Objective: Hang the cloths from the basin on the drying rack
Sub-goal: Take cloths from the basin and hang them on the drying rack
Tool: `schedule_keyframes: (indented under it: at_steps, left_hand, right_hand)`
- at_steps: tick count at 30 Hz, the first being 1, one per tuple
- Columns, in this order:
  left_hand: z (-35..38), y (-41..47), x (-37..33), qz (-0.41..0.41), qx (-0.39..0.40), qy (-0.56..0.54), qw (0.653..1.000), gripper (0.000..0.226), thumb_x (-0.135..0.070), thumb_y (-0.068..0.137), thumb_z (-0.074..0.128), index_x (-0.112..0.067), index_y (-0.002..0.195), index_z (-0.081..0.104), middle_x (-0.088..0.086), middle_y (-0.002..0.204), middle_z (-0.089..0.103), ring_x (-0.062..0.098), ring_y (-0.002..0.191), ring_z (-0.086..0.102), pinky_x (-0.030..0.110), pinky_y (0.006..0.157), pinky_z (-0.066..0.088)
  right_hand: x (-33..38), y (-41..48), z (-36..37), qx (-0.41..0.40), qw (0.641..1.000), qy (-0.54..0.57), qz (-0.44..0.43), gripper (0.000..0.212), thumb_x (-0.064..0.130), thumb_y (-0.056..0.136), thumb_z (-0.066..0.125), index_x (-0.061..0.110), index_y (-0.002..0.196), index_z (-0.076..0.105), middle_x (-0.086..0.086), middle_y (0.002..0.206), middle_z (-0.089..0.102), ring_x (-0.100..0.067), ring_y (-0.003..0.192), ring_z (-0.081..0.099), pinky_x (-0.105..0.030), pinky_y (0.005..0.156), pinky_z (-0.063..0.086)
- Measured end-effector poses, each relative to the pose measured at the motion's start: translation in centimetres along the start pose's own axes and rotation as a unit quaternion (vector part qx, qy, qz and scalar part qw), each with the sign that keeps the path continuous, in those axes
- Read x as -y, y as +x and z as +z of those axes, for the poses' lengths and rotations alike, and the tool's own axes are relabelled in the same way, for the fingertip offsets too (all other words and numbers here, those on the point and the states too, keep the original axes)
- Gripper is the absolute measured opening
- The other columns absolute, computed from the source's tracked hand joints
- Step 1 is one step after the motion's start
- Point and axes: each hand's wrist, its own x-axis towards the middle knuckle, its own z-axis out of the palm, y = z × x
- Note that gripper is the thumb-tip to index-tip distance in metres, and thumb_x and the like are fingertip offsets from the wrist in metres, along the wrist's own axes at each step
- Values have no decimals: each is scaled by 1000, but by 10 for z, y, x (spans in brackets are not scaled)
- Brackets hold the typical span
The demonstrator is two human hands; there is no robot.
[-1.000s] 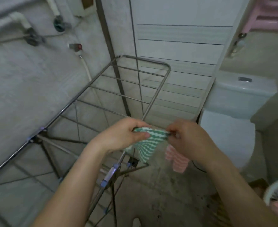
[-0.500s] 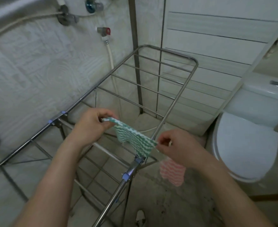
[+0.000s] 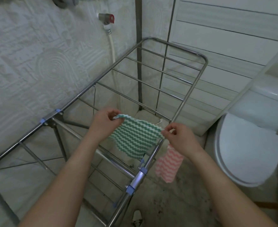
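Two cloths, one view.

Head view, item 1: green cloth (image 3: 135,138), zigzag-striped, stretched between your two grips above the rungs, its lower half hanging loose. Left grip (image 3: 105,122): thumb and fingers pinch the far corner. Right grip (image 3: 179,138): pinches the opposite corner, just over the side rail.

Item 2: pink cloth (image 3: 167,166), dangling under the right grip, outside the rail. What holds it is hidden beneath the hand.

Item 3: drying rack (image 3: 189,89), steel, with rungs beyond and below both grips.

Risks, as judged: release one corner early and the green cloth likely slides between rungs to the floor. Loosen the right grip to drape it and the pink cloth may drop onto the stained floor. A lopsided drape may slip off.

Surroundings: toilet (image 3: 249,148) to the right of the right grip; hose (image 3: 111,45) and valve (image 3: 106,18) on the wall beyond the left grip. The basin is not in view. In the way: the side rail, lying between the pink cloth and the rungs.
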Motion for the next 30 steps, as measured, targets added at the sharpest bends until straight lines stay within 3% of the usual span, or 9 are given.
schedule_keyframes:
  at_steps: [5, 9, 13, 15, 18, 21, 25, 28, 30]
  left_hand:
    - [31, 39, 24, -15, -28, 55, 998, 14, -19, 83, 66, -20, 97, 65, 2, 88, 66, 20, 85, 64, 29, 69, 50]
    - [46, 58, 23, -16, -45, 64, 997, 27, -22, 89, 62, -22, 115, 57, -4, 84, 56, 8, 74, 54, 21, 63, 42]
    - [55, 68, 24, -37, -34, 34, 998, 43, -23, 89, 62, -31, 128, 46, -4, 96, 57, 12, 87, 56, 29, 80, 47]
    - [53, 68, 29, -26, -58, 49, 997, 48, -21, 87, 63, -31, 130, 43, -3, 102, 55, 14, 89, 54, 28, 80, 43]
    - [47, 59, 45, -27, -142, 84, 986, 26, -16, 86, 62, -20, 110, 53, 3, 96, 54, 17, 84, 51, 26, 72, 35]
    - [45, 46, 63, -88, -146, 39, 985, 13, -18, 85, 64, -17, 92, 53, 0, 85, 56, 17, 79, 53, 25, 66, 35]
    - [44, 45, 73, -146, -103, -86, 980, 18, -16, 83, 70, -19, 89, 53, -3, 80, 61, 15, 72, 58, 25, 62, 46]
    - [41, 47, 76, -142, -82, -104, 981, 20, -12, 79, 74, -23, 78, 56, 4, 76, 64, 19, 69, 61, 31, 66, 51]
    - [37, 45, 77, -128, -89, -78, 985, 21, -11, 78, 74, -23, 73, 58, 2, 74, 62, 15, 67, 58, 26, 63, 49]
  right_hand:
    - [-8, 38, 11, -60, 997, -45, 35, 13, 28, 93, 58, 21, 83, 59, 3, 80, 60, -14, 71, 55, -24, 66, 36]
    - [-8, 52, 16, -94, 992, -56, 56, 16, 24, 96, 54, 19, 81, 55, 11, 65, 48, 0, 58, 43, -25, 55, 32]
    - [-10, 57, 23, -138, 986, -85, 49, 10, 23, 96, 55, 15, 96, 60, 10, 65, 49, -6, 57, 46, -24, 49, 29]
    - [-14, 56, 26, -133, 987, -80, 28, 16, 26, 94, 57, 16, 105, 60, 5, 66, 54, -11, 56, 49, -25, 50, 30]
    - [-15, 45, 29, -28, 995, -93, -31, 16, 38, 89, 63, 25, 97, 65, 9, 59, 54, -4, 49, 47, -22, 48, 32]
    - [-15, 32, 39, 74, 976, -195, -54, 19, 48, 86, 64, 32, 95, 70, 8, 71, 64, -6, 59, 57, -24, 54, 45]
    - [-14, 29, 48, 61, 970, -225, -60, 21, 40, 90, 62, 29, 102, 73, 4, 90, 71, -15, 77, 65, -32, 70, 55]
    - [-15, 29, 48, 55, 970, -228, -66, 20, 35, 93, 57, 27, 100, 75, 4, 86, 73, -17, 72, 65, -30, 64, 53]
    - [-15, 26, 49, 58, 968, -238, -59, 22, 34, 95, 54, 25, 95, 75, 4, 78, 71, -16, 66, 64, -27, 59, 50]
